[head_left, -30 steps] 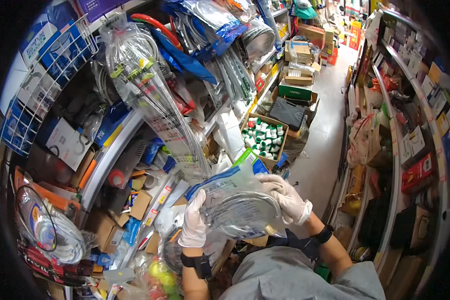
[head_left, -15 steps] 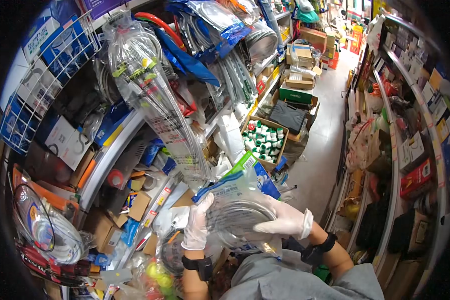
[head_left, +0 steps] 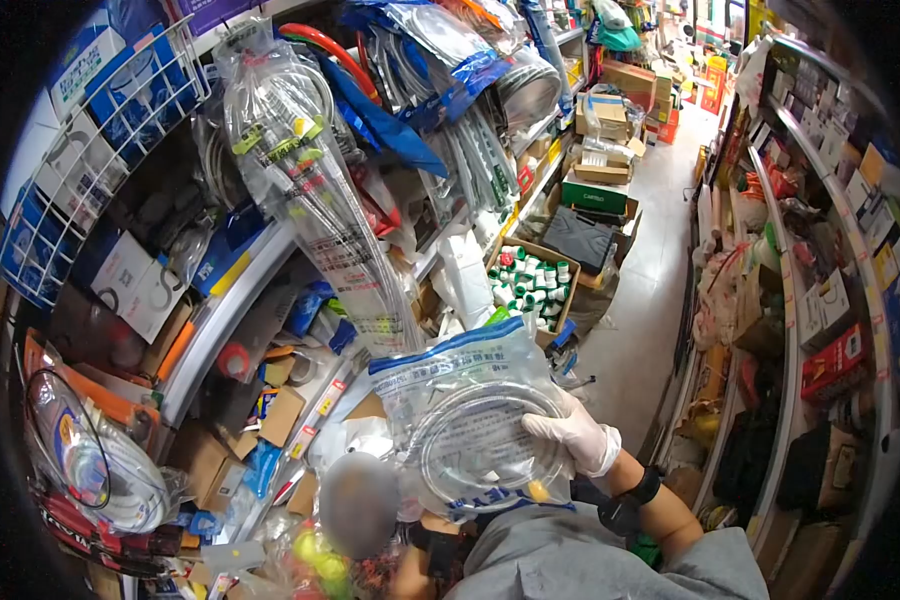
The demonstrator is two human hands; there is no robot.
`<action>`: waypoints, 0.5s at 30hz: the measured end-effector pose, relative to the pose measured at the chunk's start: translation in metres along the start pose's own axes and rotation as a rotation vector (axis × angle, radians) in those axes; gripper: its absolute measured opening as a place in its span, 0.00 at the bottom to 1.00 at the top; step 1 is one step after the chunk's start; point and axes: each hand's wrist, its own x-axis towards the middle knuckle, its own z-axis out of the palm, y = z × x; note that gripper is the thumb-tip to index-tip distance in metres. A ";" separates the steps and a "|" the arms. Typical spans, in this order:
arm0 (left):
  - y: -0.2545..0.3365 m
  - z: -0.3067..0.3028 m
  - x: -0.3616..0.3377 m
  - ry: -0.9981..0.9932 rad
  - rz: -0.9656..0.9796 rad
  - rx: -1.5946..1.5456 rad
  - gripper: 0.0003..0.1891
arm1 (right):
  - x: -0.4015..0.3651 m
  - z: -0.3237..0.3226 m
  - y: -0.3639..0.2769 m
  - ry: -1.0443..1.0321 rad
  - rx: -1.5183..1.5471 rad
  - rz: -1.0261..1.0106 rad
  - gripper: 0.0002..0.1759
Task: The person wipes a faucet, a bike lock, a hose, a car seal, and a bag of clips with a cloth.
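A clear plastic bag (head_left: 460,372) with blue print and a blue top strip faces me, showing a coiled silvery hose (head_left: 425,445) inside. My right hand (head_left: 573,432), in a white glove, grips the bag's right side, with fingers across its front. Below the bag's lower left is my left wrist (head_left: 435,543) with a black band. The left hand itself is hidden behind the bag or a grey blurred patch, so its fingers do not show.
Long bagged hoses (head_left: 305,160) hang from the left shelving. A carton of white and green fittings (head_left: 535,285) stands beyond the bag, beside a black case (head_left: 578,238). Stocked shelves (head_left: 785,260) line the right side of the aisle floor (head_left: 645,300).
The bag has tilted up and spread flat, so its print and the round coil face me. My left hand has left the bag's upper left edge and dropped out of sight; my right hand still holds.
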 end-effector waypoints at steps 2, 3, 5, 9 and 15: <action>-0.006 0.001 -0.001 -0.005 -0.060 -0.069 0.30 | 0.003 0.001 0.001 0.022 -0.022 -0.024 0.31; -0.007 0.002 -0.004 -0.010 -0.079 -0.088 0.30 | 0.005 0.000 0.001 0.069 -0.281 -0.197 0.30; -0.006 0.007 -0.005 -0.032 -0.094 -0.112 0.30 | 0.006 0.006 -0.007 0.107 -0.435 -0.345 0.28; 0.013 0.033 0.010 -0.087 -0.024 -0.278 0.30 | 0.011 -0.004 0.009 0.114 -0.120 -0.190 0.31; -0.014 -0.049 0.087 0.747 0.461 0.056 0.31 | 0.003 -0.017 0.010 0.244 0.076 -0.245 0.19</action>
